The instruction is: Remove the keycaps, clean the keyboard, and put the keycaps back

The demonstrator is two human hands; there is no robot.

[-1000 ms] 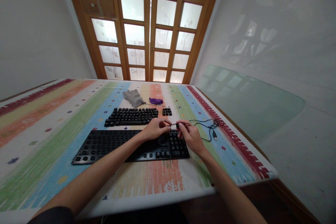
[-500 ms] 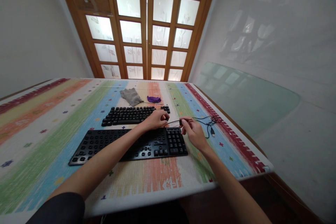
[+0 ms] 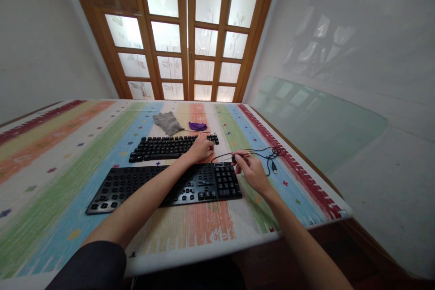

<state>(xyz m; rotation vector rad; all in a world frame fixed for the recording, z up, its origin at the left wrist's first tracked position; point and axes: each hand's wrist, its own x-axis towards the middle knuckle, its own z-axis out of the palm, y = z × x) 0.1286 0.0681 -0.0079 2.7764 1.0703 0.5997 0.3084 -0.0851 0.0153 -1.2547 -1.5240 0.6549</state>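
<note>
A black keyboard (image 3: 200, 183) lies in front of me, many of its keycaps off; the number pad still has its caps. Loose keycaps (image 3: 159, 147) stand in rows just behind it. My left hand (image 3: 201, 148) is at the right end of these rows, fingers pinched together on what looks like a black keycap, mostly hidden by the fingertips. Above the number pad's right corner, my right hand (image 3: 249, 166) is closed on a small black piece with thin wires, apparently a keycap puller (image 3: 234, 159).
A black USB cable (image 3: 272, 158) lies coiled to the right. Behind the keycaps are a grey cloth (image 3: 168, 123) and a purple cloth (image 3: 197, 126), with a thin dark rod nearby. A striped cloth covers the table (image 3: 217, 226); a wall stands close on the right.
My left hand has moved slightly back and left, down to the end of the keycap rows. The right hand stays nearly in place. The camera view has shifted a little.
</note>
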